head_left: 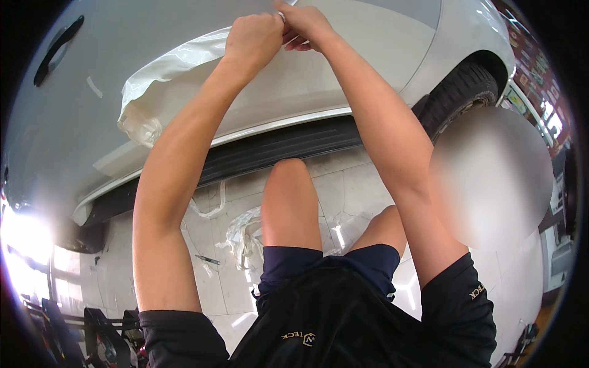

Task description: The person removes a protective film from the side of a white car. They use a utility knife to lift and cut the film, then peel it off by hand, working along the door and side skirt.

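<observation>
Loose, wrinkled white film [175, 61] droops in a long fold down the side of a car door [300, 83]. My left hand [253, 40] is closed in a fist on the film's upper end. Pressed against it, my right hand [307, 27] has its fingers curled in, and a pale bit of film shows between the two hands. Some of the right fingertips are hidden behind the left hand. The film's lower end [142, 126] hangs crumpled over the door's lower part. Below the film, the panel looks cream, while the area above is greyer.
A black running board [276, 144] crosses below the door. At the right is a tyre [466, 92], at the upper left a black door handle [58, 50]. Film scraps [242, 236] and a small slim tool [207, 260] lie on the tiled floor. A blurred round patch hides part of the right side.
</observation>
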A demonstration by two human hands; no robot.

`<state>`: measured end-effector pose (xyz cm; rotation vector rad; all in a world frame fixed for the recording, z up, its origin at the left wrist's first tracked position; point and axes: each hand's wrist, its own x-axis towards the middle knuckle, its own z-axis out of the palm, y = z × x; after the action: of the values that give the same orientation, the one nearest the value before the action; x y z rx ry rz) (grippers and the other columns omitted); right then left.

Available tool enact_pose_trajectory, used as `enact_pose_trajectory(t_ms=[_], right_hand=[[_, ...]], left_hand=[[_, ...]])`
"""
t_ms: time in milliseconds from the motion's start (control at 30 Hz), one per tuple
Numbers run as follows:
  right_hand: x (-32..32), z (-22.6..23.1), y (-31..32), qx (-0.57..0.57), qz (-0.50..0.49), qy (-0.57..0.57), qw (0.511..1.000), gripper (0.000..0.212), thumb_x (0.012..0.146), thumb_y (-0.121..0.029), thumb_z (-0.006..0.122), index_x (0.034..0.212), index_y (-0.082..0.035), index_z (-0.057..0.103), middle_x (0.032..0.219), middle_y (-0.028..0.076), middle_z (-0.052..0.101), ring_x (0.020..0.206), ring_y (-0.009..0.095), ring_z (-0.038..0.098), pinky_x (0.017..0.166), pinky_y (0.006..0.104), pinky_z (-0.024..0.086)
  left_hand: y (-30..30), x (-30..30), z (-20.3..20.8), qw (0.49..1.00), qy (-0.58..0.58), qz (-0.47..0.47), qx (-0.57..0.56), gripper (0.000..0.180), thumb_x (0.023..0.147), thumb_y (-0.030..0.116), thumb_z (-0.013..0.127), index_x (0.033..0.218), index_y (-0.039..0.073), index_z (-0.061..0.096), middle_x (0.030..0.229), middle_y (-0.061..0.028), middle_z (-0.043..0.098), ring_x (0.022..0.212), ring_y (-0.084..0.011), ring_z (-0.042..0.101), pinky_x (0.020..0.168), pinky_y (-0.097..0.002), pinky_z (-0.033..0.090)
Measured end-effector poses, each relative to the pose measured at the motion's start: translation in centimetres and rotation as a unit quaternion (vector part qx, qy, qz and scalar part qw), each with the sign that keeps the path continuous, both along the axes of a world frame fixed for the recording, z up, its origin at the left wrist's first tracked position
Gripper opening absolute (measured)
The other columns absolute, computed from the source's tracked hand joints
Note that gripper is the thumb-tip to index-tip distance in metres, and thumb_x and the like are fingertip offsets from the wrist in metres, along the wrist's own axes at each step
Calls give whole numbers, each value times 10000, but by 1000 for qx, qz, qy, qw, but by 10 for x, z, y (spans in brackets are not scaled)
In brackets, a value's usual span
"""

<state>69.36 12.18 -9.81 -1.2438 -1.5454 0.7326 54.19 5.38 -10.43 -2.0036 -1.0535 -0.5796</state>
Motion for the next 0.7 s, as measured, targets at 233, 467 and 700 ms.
enact_pose_trajectory(t_ms=[233, 467, 700], right_hand=[[-2, 11, -28, 75, -23, -17, 997, 547, 966, -500, 629, 779, 9, 706, 681, 98, 697, 568, 216, 665, 543, 338, 513], [-13, -12, -39, 173, -141, -33, 974, 548, 959, -423, 593, 612, -1, 638, 578, 134, 621, 533, 275, 572, 566, 439, 456], [-18, -31, -52, 178, -169, -27, 969, 528, 991, -382, 545, 660, -1, 699, 674, 180, 690, 672, 376, 659, 679, 492, 514]], left_hand=[[-2, 0, 1, 999, 6, -11, 47, 103, 880, 96, 597, 899, 37, 679, 847, -135, 730, 739, -287, 737, 638, -383, 575], [0, -2, -2, 999, 38, -12, 12, 107, 897, 66, 549, 921, 31, 647, 861, -139, 700, 730, -318, 705, 658, -433, 558], [-6, -10, -5, 994, 96, -30, 34, 71, 883, 50, 558, 880, 42, 628, 831, -121, 684, 736, -301, 696, 716, -418, 556]])
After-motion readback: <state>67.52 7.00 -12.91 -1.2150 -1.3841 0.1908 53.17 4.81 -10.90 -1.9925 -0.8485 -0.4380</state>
